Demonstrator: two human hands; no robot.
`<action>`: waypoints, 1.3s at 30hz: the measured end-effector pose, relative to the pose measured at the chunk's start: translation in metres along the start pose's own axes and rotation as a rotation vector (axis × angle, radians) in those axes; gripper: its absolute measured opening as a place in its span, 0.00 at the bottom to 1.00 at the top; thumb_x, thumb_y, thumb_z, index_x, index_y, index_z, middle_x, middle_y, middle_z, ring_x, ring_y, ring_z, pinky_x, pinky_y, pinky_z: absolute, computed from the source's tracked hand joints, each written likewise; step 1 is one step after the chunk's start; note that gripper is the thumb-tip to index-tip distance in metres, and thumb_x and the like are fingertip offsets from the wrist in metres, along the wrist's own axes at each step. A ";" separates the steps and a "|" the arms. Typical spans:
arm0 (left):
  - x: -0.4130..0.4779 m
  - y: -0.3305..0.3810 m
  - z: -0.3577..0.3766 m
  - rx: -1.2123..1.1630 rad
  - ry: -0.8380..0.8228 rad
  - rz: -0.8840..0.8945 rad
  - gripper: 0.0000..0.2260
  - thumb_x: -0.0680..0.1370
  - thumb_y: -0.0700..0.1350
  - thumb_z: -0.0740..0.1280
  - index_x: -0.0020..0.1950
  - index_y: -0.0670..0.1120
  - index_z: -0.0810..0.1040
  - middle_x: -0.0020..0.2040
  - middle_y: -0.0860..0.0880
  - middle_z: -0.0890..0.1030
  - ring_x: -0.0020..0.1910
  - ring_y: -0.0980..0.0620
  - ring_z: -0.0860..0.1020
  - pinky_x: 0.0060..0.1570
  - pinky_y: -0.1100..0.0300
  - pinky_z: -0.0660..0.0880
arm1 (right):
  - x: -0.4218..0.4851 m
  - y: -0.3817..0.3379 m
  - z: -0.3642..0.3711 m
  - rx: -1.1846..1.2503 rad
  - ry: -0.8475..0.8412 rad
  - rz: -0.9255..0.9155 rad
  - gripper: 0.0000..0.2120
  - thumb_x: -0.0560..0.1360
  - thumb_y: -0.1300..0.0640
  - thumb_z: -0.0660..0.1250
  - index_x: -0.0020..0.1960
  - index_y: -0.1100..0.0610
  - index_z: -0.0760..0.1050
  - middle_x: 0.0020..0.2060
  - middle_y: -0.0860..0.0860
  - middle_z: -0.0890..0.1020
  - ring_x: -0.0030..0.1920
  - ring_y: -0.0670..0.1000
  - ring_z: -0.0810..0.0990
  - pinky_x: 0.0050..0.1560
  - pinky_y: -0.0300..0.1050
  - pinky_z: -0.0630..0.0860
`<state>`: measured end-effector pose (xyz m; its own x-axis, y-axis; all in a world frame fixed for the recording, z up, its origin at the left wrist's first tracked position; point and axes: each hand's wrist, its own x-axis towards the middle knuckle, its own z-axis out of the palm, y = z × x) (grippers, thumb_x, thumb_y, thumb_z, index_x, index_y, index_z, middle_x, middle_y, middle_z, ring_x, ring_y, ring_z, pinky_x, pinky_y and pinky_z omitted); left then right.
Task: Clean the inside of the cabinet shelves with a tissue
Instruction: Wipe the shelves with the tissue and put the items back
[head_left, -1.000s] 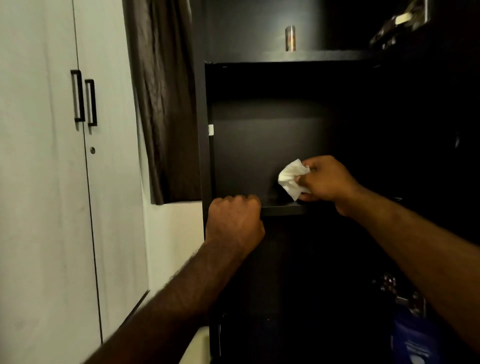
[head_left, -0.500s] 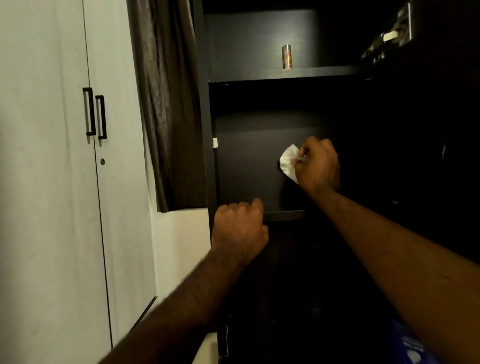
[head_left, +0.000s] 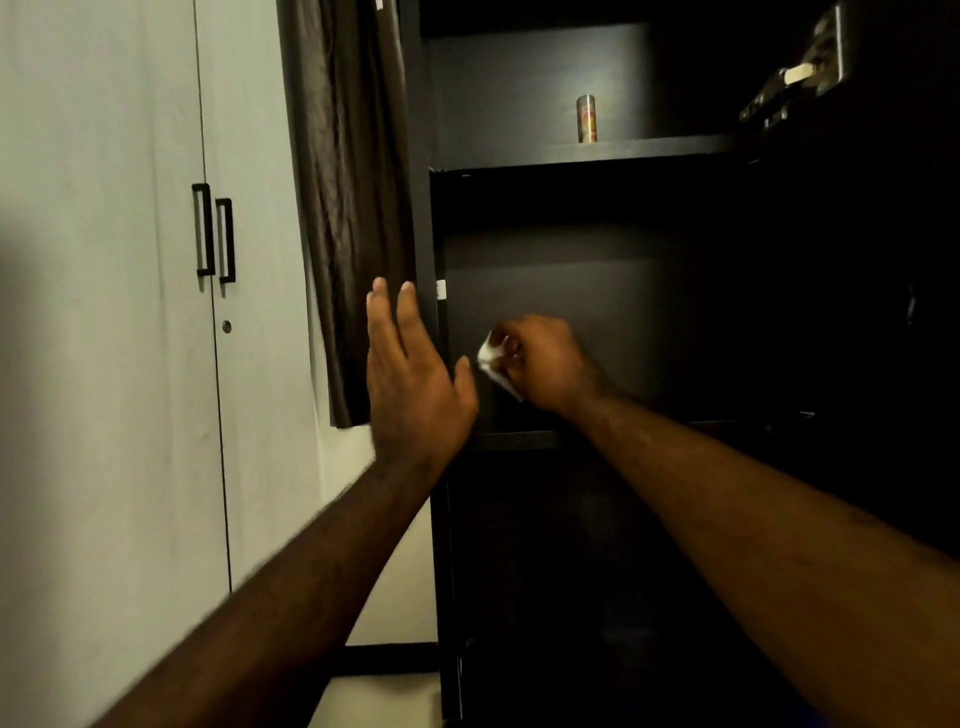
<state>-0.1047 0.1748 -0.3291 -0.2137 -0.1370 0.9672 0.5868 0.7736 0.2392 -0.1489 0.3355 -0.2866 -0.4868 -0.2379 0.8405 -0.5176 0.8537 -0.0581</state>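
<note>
Left hand (head_left: 410, 395) has lifted off the shelf edge (head_left: 519, 440), fingers straight; right hand (head_left: 540, 364) grips the tissue (head_left: 487, 356).

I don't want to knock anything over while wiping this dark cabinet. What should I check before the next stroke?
1. White crumpled tissue gripped by the right hand: ok.
2. Tissue touching the dark cabinet's back panel: cannot tell.
3. Left hand free, fingers straight, holding nothing: ok.
4. Small metallic can upright on the upper shelf, above both hands: ok.
5. Dust on the dark shelf board below the tissue: cannot tell, too dark.
</note>
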 end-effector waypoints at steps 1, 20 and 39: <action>0.001 0.000 0.006 -0.013 -0.010 -0.004 0.38 0.76 0.42 0.68 0.81 0.43 0.50 0.82 0.44 0.46 0.80 0.44 0.50 0.75 0.43 0.62 | 0.002 -0.009 0.004 -0.016 -0.068 -0.038 0.12 0.72 0.55 0.73 0.55 0.58 0.82 0.50 0.58 0.83 0.52 0.58 0.81 0.51 0.42 0.74; 0.001 -0.012 0.018 -0.184 -0.021 0.219 0.39 0.73 0.22 0.57 0.81 0.42 0.51 0.82 0.48 0.47 0.80 0.46 0.41 0.71 0.76 0.47 | -0.046 0.093 -0.080 -0.435 -0.195 0.710 0.06 0.72 0.57 0.75 0.48 0.56 0.84 0.50 0.56 0.84 0.52 0.58 0.82 0.55 0.51 0.80; -0.002 -0.017 0.020 -0.251 0.005 0.255 0.37 0.73 0.22 0.58 0.80 0.39 0.54 0.81 0.44 0.52 0.81 0.48 0.48 0.77 0.65 0.49 | -0.020 0.034 -0.029 -0.137 -0.089 0.419 0.07 0.70 0.59 0.70 0.46 0.58 0.84 0.41 0.58 0.85 0.45 0.59 0.85 0.48 0.51 0.82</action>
<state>-0.1303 0.1741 -0.3369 -0.0325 0.0376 0.9988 0.7946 0.6071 0.0031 -0.1358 0.3827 -0.2897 -0.6960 0.1074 0.7100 -0.1682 0.9368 -0.3066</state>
